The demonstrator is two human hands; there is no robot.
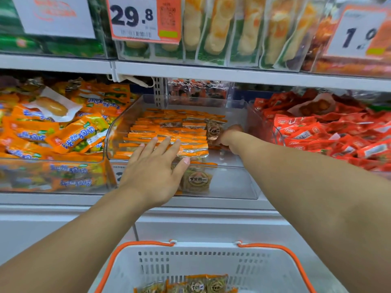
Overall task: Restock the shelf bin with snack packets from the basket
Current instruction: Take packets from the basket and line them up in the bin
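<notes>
Bin (232,182) part full: L hand (152,170) flat on packet rows (169,132), R hand (229,138) prob. gripping one packet (213,131); basket (211,263) below w/ more left.

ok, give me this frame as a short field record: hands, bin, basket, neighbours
left hand: open, fingers flat on the packet rows
right hand: grips an upright snack packet at the rows' right end
shelf bin: clear, right part bare
basket: below the shelf, packets left inside
neighbours: orange packs left, red packs right
</notes>
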